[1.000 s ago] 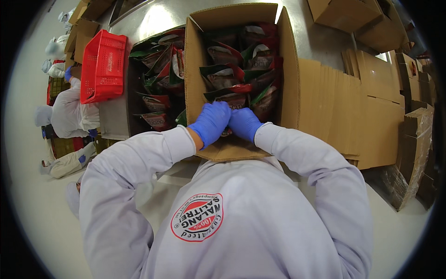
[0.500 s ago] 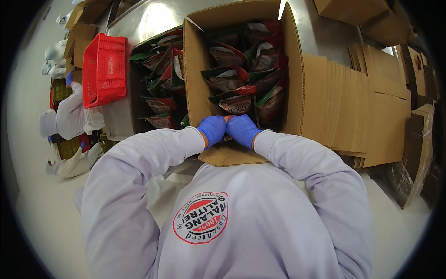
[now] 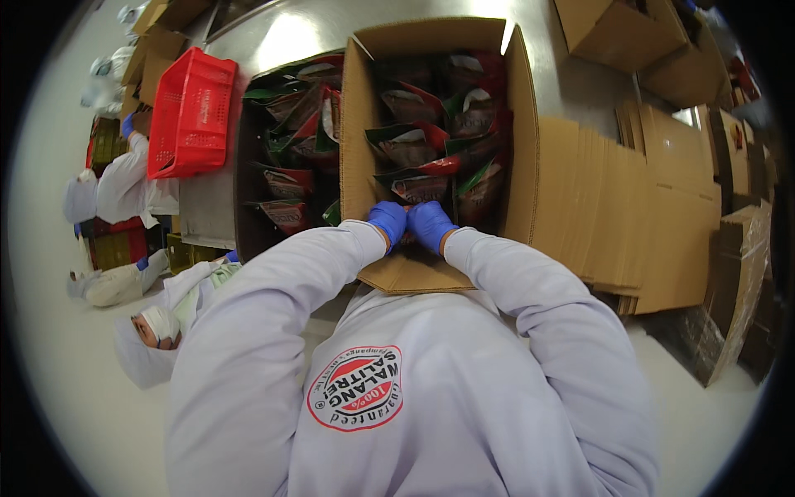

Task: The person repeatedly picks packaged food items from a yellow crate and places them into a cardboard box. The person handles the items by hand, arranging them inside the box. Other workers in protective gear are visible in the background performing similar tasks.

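My left hand (image 3: 387, 222) and my right hand (image 3: 430, 226), both in blue gloves, meet side by side at the near end of an open cardboard box (image 3: 522, 141). Their fingers are closed on the top of a pouch, which they mostly hide. Just beyond them, several red, green and dark pouches (image 3: 414, 142) stand upright in two rows inside the box. The box's near flap (image 3: 422, 273) slopes down toward my body under my wrists.
Left of the box, a dark crate (image 3: 248, 186) holds more pouches, with a red crate (image 3: 192, 116) beyond it. Flattened cardboard (image 3: 596, 199) is stacked at right; open boxes (image 3: 621, 33) stand far right. Co-workers in white (image 3: 132, 182) are at left.
My view has shifted slightly, so the box sits lower. Both hands stay together at its near end. Another person in white has come into view at the lower left.
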Motion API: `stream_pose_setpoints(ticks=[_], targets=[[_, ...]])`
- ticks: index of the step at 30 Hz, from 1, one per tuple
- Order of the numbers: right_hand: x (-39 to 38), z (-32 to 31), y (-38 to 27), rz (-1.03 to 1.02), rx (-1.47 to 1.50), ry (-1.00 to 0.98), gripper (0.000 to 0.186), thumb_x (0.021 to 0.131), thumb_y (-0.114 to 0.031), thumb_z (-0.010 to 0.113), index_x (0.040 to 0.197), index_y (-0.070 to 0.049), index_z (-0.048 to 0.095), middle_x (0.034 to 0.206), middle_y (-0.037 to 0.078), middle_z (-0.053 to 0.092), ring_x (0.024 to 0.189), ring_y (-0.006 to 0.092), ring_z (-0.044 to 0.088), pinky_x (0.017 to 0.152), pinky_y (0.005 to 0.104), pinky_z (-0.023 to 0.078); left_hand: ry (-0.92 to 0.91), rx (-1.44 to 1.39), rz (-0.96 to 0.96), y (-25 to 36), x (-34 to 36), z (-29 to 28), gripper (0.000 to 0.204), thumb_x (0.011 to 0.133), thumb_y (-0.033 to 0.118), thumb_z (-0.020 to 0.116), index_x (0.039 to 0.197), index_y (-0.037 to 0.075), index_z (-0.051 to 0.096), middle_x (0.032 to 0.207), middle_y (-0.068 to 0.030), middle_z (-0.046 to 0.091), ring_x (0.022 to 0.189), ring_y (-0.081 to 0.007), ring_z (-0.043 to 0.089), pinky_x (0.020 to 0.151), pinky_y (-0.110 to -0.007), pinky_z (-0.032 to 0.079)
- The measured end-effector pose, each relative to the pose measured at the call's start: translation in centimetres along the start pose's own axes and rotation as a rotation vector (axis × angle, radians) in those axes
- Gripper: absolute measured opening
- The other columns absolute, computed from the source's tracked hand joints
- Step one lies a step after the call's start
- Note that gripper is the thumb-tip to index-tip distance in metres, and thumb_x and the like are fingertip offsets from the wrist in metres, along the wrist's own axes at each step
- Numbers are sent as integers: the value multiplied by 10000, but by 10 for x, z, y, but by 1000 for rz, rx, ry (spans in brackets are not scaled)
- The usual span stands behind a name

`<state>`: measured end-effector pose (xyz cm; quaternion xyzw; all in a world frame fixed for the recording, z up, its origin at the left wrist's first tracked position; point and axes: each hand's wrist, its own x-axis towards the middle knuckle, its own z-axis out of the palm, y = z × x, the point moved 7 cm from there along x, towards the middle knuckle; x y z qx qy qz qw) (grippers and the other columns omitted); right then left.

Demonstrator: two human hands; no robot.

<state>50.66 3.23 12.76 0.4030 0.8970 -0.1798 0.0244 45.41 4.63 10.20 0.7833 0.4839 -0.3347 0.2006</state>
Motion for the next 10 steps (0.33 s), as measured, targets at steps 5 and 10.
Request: stream_pose_setpoints(ticks=[5, 10], targets=[[8, -3, 6, -68, 11, -124, 234, 783, -301, 559, 899, -116, 643, 788, 120, 661, 742, 271, 648, 610, 401, 491, 46, 99, -3, 2, 2, -11, 224, 765, 251, 611, 925, 102, 661, 985, -117, 656, 883, -291, 638, 719, -395, 513], [-15, -79, -8, -123, -180, -371, 516, 755, -593, 522, 1021, -175, 664, 996, 121, 654, 886, 258, 639, 788, 370, 498, 243, -167, 165, 10, -92, -94, 516, 671, 276, 708, 1138, 94, 586, 987, -154, 650, 912, -301, 636, 780, -428, 504]])
